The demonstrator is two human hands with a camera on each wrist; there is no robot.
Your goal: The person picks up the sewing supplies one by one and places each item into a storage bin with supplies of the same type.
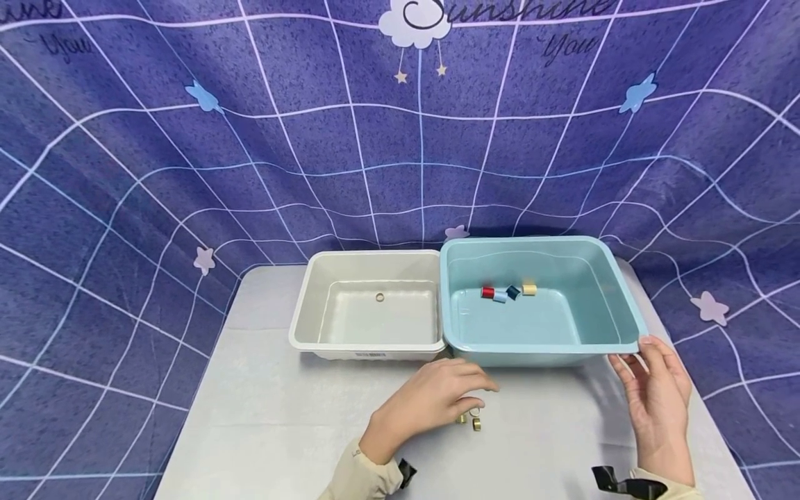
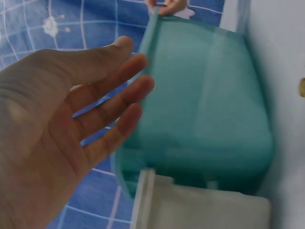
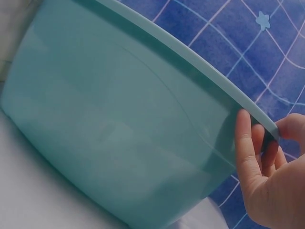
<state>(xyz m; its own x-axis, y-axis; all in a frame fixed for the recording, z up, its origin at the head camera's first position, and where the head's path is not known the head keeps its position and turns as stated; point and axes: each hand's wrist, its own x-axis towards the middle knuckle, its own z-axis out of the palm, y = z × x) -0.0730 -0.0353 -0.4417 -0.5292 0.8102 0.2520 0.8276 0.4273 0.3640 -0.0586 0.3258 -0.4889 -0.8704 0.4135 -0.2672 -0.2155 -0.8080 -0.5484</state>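
Observation:
My right hand (image 1: 656, 389) grips the front right corner of a light blue plastic bin (image 1: 537, 349), thumb over the rim and fingers beneath it, as the right wrist view also shows. In front of the bins my left hand (image 1: 431, 396) hovers with loosely bent fingers and nothing between them. Just under its fingertips on the table lie several small rings, among them a gold ring (image 1: 477, 424) and a silvery ring (image 1: 475, 412). Inside the blue bin sit a red thread spool (image 1: 487, 292), a light blue spool (image 1: 500, 296), a dark blue spool (image 1: 513, 292) and a yellow spool (image 1: 529, 289).
A white plastic bin (image 1: 369, 346) stands against the blue bin's left side, with one small gold ring (image 1: 380, 297) on its floor. Both bins rest at the back of a white-covered table (image 1: 262, 417). Behind hangs a purple-blue patterned curtain (image 1: 300, 139).

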